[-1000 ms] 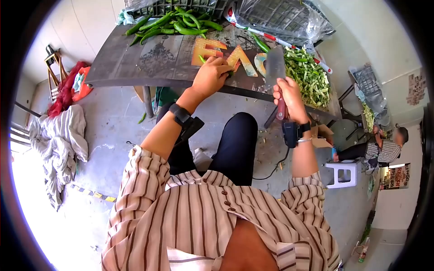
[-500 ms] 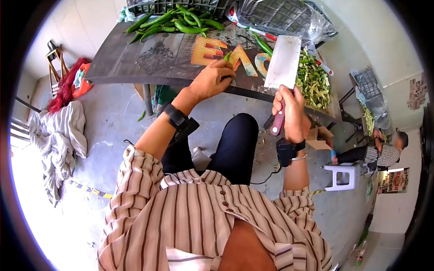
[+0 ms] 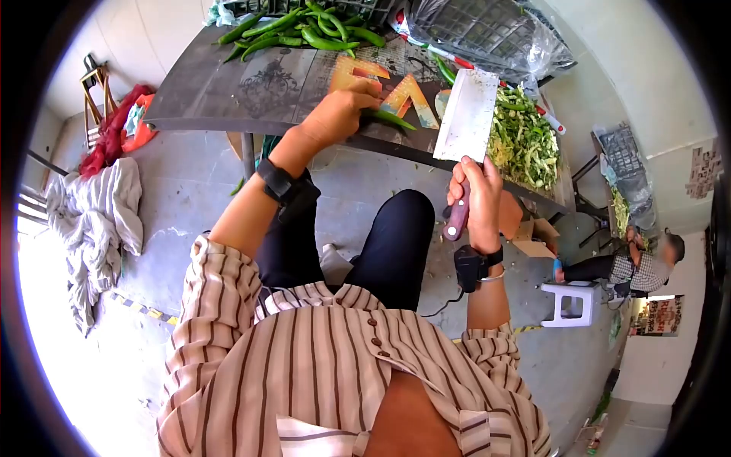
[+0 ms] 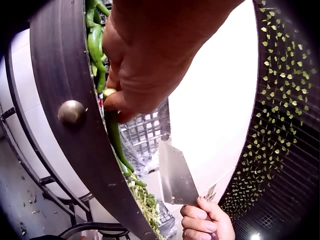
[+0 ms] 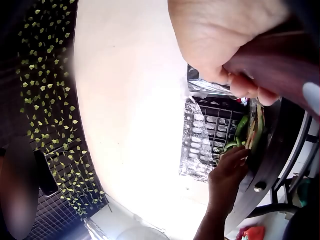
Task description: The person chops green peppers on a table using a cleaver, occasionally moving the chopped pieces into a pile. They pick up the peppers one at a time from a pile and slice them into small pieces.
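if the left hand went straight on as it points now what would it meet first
Likely the cleaver blade, to its right in the head view. Depth is unclear: the blade looks raised, so the left hand might pass under it.

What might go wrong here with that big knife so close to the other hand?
The cleaver might nick the left hand, whose fingers pinch the green pepper. Pieces could also drop off, since the chopped pile lies near the table's edge.

Smooth metal blade, glossy reddish-brown handle, rumpled cloth heap
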A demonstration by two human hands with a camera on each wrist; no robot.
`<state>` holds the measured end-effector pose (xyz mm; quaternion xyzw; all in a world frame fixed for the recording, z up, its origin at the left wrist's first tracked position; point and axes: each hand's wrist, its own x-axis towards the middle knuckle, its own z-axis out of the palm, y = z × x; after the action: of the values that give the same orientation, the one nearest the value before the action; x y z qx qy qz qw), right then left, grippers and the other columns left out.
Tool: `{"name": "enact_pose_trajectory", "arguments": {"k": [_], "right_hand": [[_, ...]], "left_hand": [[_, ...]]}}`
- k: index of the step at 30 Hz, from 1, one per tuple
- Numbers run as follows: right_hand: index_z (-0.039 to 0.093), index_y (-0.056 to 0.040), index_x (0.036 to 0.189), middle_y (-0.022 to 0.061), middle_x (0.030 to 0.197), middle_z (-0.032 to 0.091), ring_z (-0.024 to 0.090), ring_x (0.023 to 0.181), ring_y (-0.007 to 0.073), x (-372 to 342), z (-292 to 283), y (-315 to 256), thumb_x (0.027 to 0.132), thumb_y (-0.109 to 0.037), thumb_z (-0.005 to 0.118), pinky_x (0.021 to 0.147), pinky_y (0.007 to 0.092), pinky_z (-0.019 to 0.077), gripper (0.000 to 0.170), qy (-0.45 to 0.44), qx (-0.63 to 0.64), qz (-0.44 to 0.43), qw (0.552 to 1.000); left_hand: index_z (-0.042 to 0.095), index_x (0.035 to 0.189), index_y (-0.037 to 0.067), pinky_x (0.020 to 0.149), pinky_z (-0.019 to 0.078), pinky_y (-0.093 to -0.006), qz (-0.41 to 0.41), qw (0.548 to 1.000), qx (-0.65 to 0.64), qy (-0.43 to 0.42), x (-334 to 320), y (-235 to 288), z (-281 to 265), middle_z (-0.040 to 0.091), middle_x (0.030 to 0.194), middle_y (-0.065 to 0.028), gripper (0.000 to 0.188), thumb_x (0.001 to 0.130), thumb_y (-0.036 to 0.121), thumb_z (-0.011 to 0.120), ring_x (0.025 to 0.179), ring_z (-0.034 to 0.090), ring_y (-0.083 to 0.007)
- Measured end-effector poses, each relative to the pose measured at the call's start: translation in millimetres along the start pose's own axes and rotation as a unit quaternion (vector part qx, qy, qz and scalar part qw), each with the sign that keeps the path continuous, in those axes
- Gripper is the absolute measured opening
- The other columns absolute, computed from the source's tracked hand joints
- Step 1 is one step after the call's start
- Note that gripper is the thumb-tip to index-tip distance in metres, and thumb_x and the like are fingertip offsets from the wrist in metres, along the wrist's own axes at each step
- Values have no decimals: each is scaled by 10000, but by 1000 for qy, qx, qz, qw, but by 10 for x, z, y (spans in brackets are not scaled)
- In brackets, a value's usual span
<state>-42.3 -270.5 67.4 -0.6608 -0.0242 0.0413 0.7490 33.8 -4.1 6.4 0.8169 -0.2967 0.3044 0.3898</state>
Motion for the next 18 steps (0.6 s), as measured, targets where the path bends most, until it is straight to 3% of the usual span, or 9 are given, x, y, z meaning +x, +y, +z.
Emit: {"name": "enact_pose_trajectory", "arguments": {"k": [7,9,13,16,18], "right_hand": [[483,-23,864,33,705,518,495,502,90,9,-4,31,931,-125,544,449,248,433,137,-78,-69,20,994],[496,-16,872,29,695,525,499,511,81,29,2,41,932,-111,541,455,242,431,121,-114,-121,5,986],[496,-15,872,19,671,516,489,509,75,86,22,-2,933,-101,539,455,237,424,114,-128,-163,-34,978],[507,-14,878,6,650,510,469,482,68,135,75,-37,934,-97,550,444,228,409,109,-96,-142,-120,978],[513,-14,886,5,649,510,466,476,64,174,105,8,934,-97,557,438,226,406,105,-79,-125,-113,983]], "left_hand": [[672,867,42,780,498,-366,-21,994,109,4,-66,140,90,643,944,-70,146,752,-20,606,919,593,-294],[662,855,47,774,499,-372,-21,992,103,65,-121,199,148,637,901,-67,108,758,14,628,888,590,-289],[657,896,57,784,500,-366,-21,992,101,78,-178,261,204,628,942,-71,135,761,66,661,910,581,-288],[655,910,59,797,499,-365,-23,992,100,69,-179,281,225,625,976,-73,150,762,79,671,931,579,-286],[656,906,60,801,499,-364,-40,992,98,68,-168,277,252,626,983,-71,148,762,84,674,933,581,-284]]}}
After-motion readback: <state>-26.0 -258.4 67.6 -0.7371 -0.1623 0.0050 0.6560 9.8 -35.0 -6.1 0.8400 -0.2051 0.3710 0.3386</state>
